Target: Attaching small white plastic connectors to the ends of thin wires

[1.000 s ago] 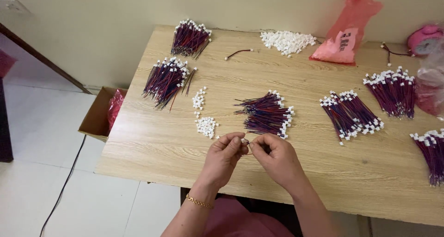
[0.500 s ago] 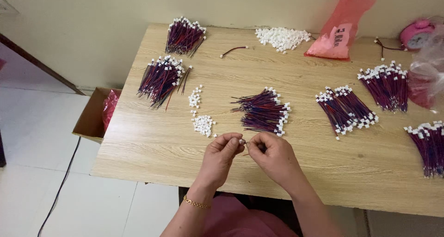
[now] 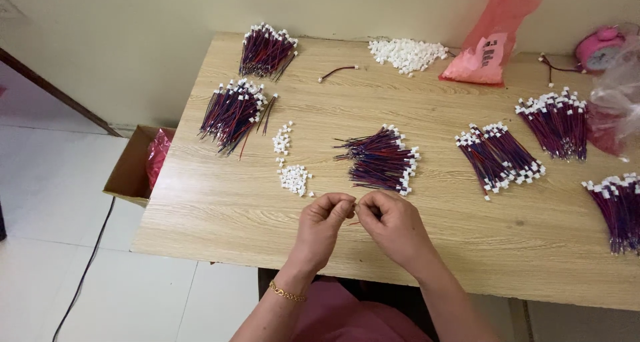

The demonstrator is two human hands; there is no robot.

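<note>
**Two hands pinch a short wire at the near edge of the table**

The left hand [image 3: 322, 223] and the right hand [image 3: 393, 223] meet fingertip to fingertip over the pale wooden table [image 3: 220, 209], close to its near edge. Both are curled, thumb pressed against forefinger, and between them shows a short piece of thin red wire [image 3: 354, 223], mostly hidden by the fingers. Each hand grips one end of it; whether a connector sits on the wire cannot be told. A thin gold chain bracelet [image 3: 287, 293] circles the left wrist.

Just beyond the hands lies a loose fan of red-and-blue wires with small white plastic connectors [image 3: 380, 159], the connector ends turned to the right. Beyond and to the left of the left hand, two small heaps of loose white connectors [image 3: 293, 179] rest on the wood. Farther left and away from the hands are two tidy bundles of the same wires [image 3: 233, 112]. To the right of the right hand, well apart, more finished bundles [image 3: 500, 157] lie in a row toward the table's right edge. At the far side sit a larger pile of white connectors [image 3: 407, 53] and a pink plastic bag [image 3: 497, 39]. Left of the table, on the floor, stands an open cardboard box [image 3: 130, 169].
</note>
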